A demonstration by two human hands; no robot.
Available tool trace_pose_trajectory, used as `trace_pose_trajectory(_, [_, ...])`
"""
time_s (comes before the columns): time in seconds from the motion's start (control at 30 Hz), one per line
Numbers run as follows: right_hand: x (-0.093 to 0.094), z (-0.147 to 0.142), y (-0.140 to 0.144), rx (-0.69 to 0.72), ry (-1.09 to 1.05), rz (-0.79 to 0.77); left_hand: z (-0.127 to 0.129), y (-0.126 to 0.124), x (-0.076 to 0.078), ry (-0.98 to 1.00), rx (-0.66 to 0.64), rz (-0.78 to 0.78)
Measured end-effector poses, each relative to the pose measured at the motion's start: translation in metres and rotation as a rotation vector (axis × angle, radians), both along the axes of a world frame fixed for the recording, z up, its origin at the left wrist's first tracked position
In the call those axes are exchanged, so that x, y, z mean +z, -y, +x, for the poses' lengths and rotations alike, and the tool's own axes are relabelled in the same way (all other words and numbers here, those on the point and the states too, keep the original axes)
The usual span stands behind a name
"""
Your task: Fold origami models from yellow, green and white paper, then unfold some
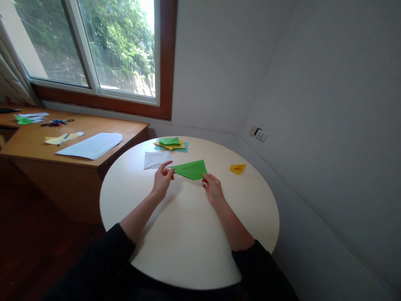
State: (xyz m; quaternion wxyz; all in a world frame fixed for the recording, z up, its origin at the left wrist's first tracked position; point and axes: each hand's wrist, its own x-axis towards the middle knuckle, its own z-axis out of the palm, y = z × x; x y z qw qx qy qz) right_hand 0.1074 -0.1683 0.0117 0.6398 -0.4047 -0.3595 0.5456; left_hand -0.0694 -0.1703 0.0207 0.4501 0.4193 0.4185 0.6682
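Sweeping from the left, we pass the wooden desk (37,146) under the window (94,46), where a large pale sheet (90,145) lies flat beside a few smaller paper scraps (64,138) and what looks like a pair of scissors (54,123), too small for us to be sure. Now onto the round white counter (188,246), and here is a white sheet (156,159) lying flat just behind our left hand (163,180). That hand pinches the pointed left tip of the green paper (191,169) between thumb and fingers, closed lightly on it. The green paper sits near the middle of the counter toward the far side, folded into a long triangle, lying flat or nearly so. Behind it, a small stack of coloured sheets (171,144), green on yellow on blue, waits near the far rim. Our right hand (213,189) has its fingertips on the lower right corner of the green paper, pressing or gripping there; we cannot tell which. We judge this paper light and thin, soft enough to crease at a touch and easy to tear or crumple, so the corners and folded edges are the places to hold it, gently. Further right, a small folded yellow piece (237,168) rests alone on the counter, well apart from both hands.
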Motion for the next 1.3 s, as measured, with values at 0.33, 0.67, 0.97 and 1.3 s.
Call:
trace_pose_trajectory(0.33, [-0.002,0.000,-0.002,-0.019,-0.053,-0.002,0.005,0.007,0.006,-0.187,-0.105,0.113])
trace_pose_trajectory(0.67, [-0.003,0.000,-0.003,-0.031,-0.037,-0.008,0.007,0.011,0.003,-0.265,-0.217,0.146])
trace_pose_trajectory(0.97, [0.000,-0.002,0.000,0.003,-0.028,0.009,0.006,0.011,0.006,-0.317,-0.079,0.123])
trace_pose_trajectory(1.3, [-0.001,0.006,-0.007,-0.098,-0.115,-0.002,0.005,0.009,0.005,-0.301,-0.046,0.105])
